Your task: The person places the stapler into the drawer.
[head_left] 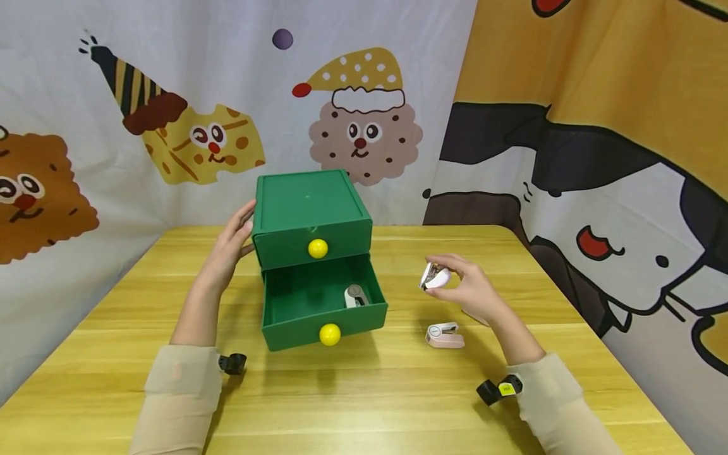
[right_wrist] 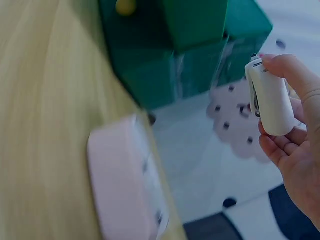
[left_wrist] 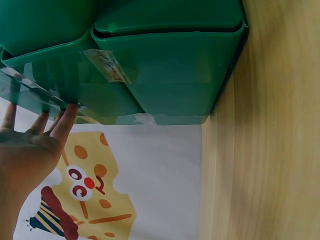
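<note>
My right hand (head_left: 469, 287) holds a small white stapler (head_left: 436, 277) between thumb and fingers, raised above the table to the right of a green drawer box (head_left: 307, 202). In the right wrist view the thumb presses on one end of the stapler. My left hand (head_left: 227, 243) rests its extended fingers against the box's left side, also seen in the left wrist view. The box's lower drawer (head_left: 301, 332) is pulled out, and a white and grey stapler (head_left: 356, 296) lies in its right part. On the table below my right hand lies a pink and white stapler (head_left: 445, 336).
The upper drawer (head_left: 341, 241) is closed; both drawers have round yellow knobs (head_left: 330, 335). A pale item (head_left: 475, 317) shows partly behind the right wrist. The wooden table (head_left: 341, 411) ends at a cartoon-printed curtain (head_left: 227, 63). Clear tape (left_wrist: 107, 65) runs along the box's side.
</note>
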`<action>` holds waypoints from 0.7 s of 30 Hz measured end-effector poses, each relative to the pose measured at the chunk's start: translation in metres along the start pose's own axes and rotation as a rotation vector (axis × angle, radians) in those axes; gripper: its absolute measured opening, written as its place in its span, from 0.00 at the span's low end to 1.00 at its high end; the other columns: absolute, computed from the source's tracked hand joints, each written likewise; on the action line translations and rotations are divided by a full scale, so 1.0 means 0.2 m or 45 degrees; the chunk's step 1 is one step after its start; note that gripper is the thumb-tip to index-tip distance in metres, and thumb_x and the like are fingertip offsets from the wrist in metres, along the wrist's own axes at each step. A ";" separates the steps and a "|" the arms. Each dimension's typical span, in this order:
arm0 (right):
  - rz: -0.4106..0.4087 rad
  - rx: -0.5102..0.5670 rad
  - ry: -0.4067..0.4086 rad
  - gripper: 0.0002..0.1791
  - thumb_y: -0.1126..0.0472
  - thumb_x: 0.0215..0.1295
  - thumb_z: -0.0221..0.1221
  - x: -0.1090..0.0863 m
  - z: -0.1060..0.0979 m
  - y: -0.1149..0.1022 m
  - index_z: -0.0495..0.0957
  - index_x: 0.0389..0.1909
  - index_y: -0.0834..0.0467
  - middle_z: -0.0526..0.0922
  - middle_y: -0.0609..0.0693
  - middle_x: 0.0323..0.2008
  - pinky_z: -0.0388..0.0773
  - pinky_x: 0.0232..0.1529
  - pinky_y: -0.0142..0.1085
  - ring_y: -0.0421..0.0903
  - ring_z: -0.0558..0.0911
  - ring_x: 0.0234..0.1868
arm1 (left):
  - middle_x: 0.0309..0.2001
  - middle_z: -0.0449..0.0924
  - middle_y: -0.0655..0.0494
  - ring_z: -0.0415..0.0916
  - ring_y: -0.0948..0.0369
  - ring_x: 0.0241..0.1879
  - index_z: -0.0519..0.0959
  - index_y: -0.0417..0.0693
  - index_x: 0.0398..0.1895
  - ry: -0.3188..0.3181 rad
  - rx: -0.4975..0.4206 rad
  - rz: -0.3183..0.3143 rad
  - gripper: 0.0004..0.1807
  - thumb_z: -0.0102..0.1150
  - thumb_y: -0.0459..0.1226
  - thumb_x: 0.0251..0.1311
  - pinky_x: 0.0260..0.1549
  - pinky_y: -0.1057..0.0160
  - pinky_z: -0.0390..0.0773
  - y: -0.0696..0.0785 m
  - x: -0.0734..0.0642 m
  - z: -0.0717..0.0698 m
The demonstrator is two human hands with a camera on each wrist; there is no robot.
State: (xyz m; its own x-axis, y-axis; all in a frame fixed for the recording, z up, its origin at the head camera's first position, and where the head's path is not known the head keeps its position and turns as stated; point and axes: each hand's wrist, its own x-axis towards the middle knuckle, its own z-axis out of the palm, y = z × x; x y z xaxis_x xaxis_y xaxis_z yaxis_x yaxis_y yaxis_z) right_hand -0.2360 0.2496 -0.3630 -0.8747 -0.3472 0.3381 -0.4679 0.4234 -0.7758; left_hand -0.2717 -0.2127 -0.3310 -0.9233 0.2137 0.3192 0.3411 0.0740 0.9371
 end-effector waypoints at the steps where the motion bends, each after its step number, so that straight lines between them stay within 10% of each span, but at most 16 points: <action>1: -0.020 0.001 -0.002 0.34 0.59 0.51 0.73 0.01 0.01 -0.03 0.75 0.61 0.54 0.74 0.51 0.58 0.65 0.59 0.47 0.49 0.72 0.57 | 0.76 0.39 0.54 0.41 0.50 0.72 0.46 0.61 0.77 -0.001 0.000 0.000 0.31 0.38 0.48 0.74 0.61 0.35 0.50 0.00 0.00 0.00; 10: -0.181 0.034 -0.025 0.34 0.72 0.48 0.72 0.08 0.14 -0.25 0.75 0.59 0.62 0.74 0.56 0.58 0.64 0.60 0.51 0.52 0.73 0.56 | 0.76 0.39 0.54 0.40 0.50 0.72 0.46 0.61 0.77 -0.001 0.008 -0.007 0.31 0.38 0.49 0.74 0.62 0.35 0.50 -0.01 0.00 0.00; 21: -0.304 0.003 -0.107 0.33 0.58 0.49 0.74 0.15 0.34 -0.43 0.77 0.59 0.51 0.75 0.44 0.58 0.69 0.57 0.47 0.44 0.72 0.56 | 0.76 0.39 0.54 0.39 0.50 0.72 0.46 0.62 0.77 -0.002 0.019 0.001 0.31 0.38 0.49 0.74 0.62 0.36 0.50 0.00 0.00 0.00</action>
State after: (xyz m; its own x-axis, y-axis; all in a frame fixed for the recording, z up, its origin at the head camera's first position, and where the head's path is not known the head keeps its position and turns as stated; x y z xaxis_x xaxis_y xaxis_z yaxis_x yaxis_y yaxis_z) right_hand -0.2132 0.1454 -0.3232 -0.7259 -0.5057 0.4663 -0.6595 0.3191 -0.6806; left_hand -0.2709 -0.2127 -0.3314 -0.9228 0.2154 0.3194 0.3442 0.0883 0.9348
